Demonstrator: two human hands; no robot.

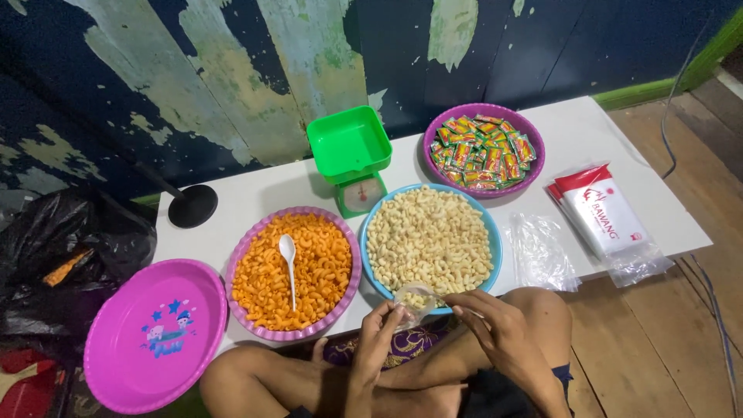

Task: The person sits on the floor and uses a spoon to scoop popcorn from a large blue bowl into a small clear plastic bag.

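Left hand (377, 334): grips small clear bag (414, 298), lower centre.
Right hand (495, 325): pinches bag's rim.
Risk: pale snacks (429, 236) may spill past blue bowl (491, 224) if the bag tilts.

- Bag (412, 299): small, clear plastic, mouth open, partly filled with pale macaroni snacks; held up between both hands at the near edge of the blue bowl.
- Blue bowl (487, 224): round, heaped with pale macaroni snacks, sitting on the white table, centre-right, touching the pink bowl's right side.
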